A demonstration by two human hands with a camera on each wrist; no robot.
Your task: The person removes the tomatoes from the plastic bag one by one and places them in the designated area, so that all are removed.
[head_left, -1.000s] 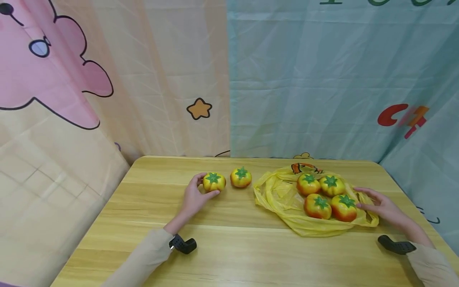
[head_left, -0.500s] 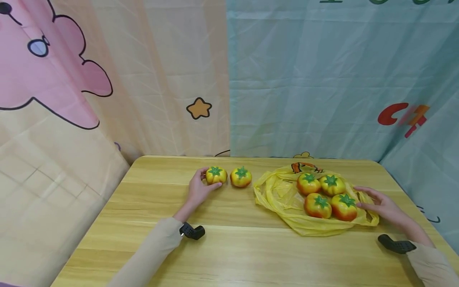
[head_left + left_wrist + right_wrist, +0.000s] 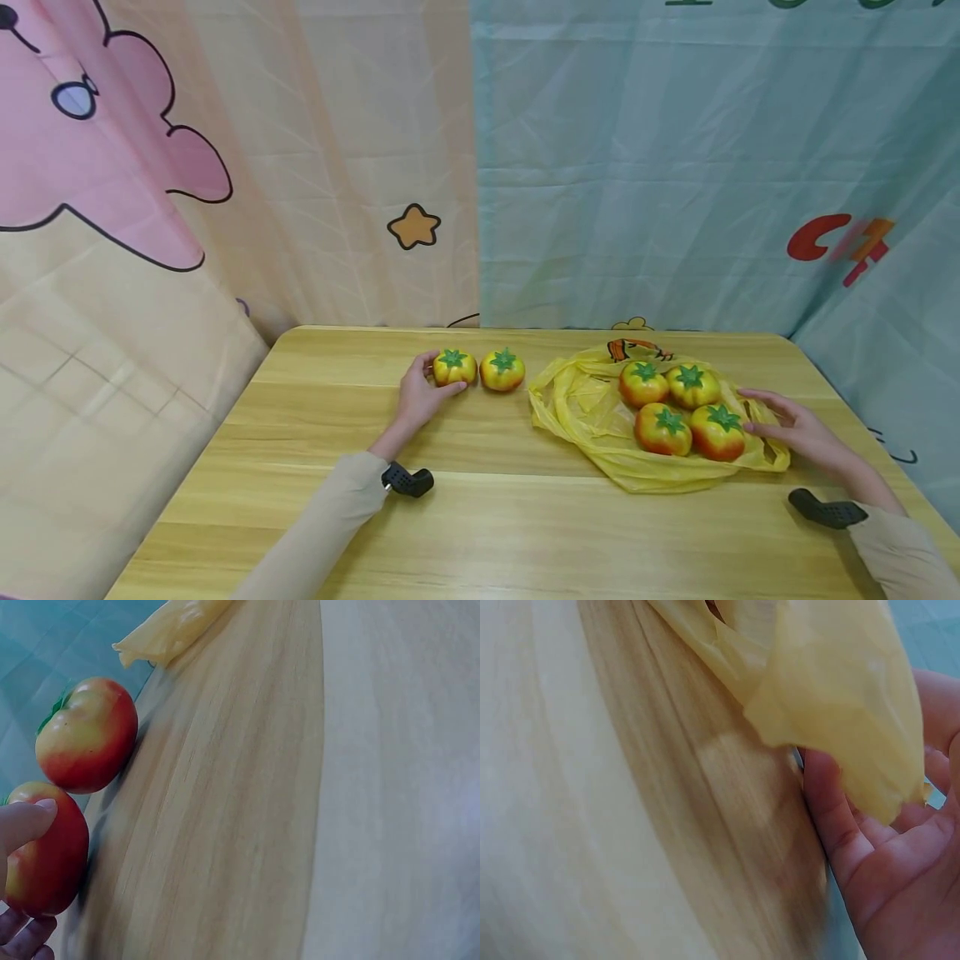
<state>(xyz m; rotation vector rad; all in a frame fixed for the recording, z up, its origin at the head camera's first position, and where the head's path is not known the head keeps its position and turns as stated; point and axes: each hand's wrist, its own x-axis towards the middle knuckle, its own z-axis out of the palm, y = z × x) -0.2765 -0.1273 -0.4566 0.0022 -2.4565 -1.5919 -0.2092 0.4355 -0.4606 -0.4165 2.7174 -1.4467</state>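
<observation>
My left hand (image 3: pixel 422 393) grips a yellow-red tomato (image 3: pixel 454 367) with a green star-shaped top, thumb at its near side and fingers around its far left. Right beside it sits a second tomato (image 3: pixel 502 372); in the left wrist view the held tomato (image 3: pixel 52 862) and this other tomato (image 3: pixel 90 735) nearly meet. A crumpled yellow plastic bag (image 3: pixel 630 472) lies on the right with several tomatoes (image 3: pixel 717 433) on it. At its right end my right hand (image 3: pixel 806 429) holds the bag's edge (image 3: pixel 840 697) between thumb and fingers; some fingertips are hidden behind the plastic.
Everything rests on a light wooden table (image 3: pixel 480 533). A printed curtain (image 3: pixel 637 167) hangs behind the table's back edge and along both sides. Dark wrist-worn devices (image 3: pixel 408 481) stick out from both sleeves.
My left hand has moved slightly back and to the right with its tomato, bringing it close beside the second tomato. The right hand and the bag have stayed put.
</observation>
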